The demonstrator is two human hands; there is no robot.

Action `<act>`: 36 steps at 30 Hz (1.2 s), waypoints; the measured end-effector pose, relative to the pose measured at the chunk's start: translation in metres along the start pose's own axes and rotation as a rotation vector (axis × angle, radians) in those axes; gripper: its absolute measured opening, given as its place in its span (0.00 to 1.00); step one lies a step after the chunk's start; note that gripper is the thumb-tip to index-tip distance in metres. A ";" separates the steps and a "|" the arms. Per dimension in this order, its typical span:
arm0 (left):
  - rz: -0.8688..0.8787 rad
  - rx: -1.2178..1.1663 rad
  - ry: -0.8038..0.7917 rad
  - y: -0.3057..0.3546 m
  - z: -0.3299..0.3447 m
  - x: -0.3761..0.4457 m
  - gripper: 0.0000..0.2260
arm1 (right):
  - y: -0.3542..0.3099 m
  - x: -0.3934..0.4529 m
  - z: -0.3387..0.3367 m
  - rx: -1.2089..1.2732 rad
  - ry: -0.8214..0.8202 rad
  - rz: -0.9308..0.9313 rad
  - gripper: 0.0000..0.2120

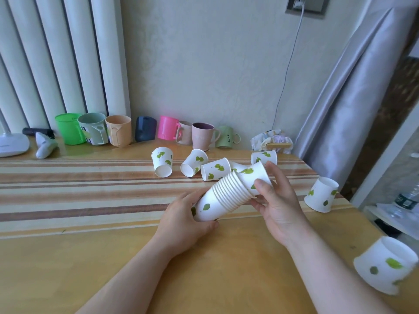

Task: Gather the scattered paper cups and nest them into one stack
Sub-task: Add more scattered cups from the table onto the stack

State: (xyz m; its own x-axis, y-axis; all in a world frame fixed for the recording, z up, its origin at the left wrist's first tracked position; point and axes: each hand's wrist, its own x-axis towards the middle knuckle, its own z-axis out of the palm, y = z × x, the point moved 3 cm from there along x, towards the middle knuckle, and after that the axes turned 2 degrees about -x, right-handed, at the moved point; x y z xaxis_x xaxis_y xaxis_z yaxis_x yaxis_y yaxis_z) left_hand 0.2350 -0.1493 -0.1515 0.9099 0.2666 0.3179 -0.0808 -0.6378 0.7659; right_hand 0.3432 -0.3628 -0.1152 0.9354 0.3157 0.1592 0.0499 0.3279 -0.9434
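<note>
Left hand [181, 219] grips the stack [223, 199] base; right hand [275, 196] clasps the top cup [254, 175]. Loose cups [162, 161] lie beyond on the tabletop [90, 200].

- The stack [223, 198] of white, leaf-printed paper cups is held tilted above the table, rims toward the far right, with a top cup [254, 175] partly nested in.
- Four loose cups [162, 161] lie or stand at the far middle.
- Two upside-down cups [321, 194] sit at the right, one [385, 265] nearer.
</note>
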 end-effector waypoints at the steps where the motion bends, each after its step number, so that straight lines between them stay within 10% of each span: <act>1: 0.005 -0.002 0.002 0.000 0.000 0.000 0.35 | 0.000 0.000 0.001 -0.004 -0.009 0.000 0.40; 6: -0.036 -0.059 0.027 -0.004 0.000 0.000 0.31 | 0.005 0.008 0.000 0.057 -0.080 0.054 0.51; 9: -0.073 -0.090 0.046 -0.009 0.002 0.001 0.29 | 0.008 0.032 -0.013 0.137 0.126 0.088 0.23; 11: -0.090 -0.104 0.065 -0.011 0.004 0.001 0.27 | 0.010 0.052 -0.019 -0.039 0.244 0.048 0.16; 17: -0.059 -0.110 0.098 -0.012 0.005 0.001 0.31 | 0.046 0.090 -0.010 -0.839 -0.036 -0.035 0.44; 25: -0.100 -0.094 0.093 -0.010 0.005 0.001 0.31 | 0.066 0.103 -0.012 -1.378 0.065 -0.071 0.35; 36: -0.129 -0.064 0.211 -0.012 -0.005 -0.002 0.32 | 0.037 0.105 -0.023 -0.861 0.332 -0.190 0.26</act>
State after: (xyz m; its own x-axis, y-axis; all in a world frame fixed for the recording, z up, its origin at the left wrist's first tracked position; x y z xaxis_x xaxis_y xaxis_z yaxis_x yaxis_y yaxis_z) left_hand 0.2326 -0.1388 -0.1583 0.8095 0.4920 0.3203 -0.0014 -0.5440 0.8391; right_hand 0.4516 -0.3378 -0.1402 0.9303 0.0114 0.3666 0.3295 -0.4651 -0.8217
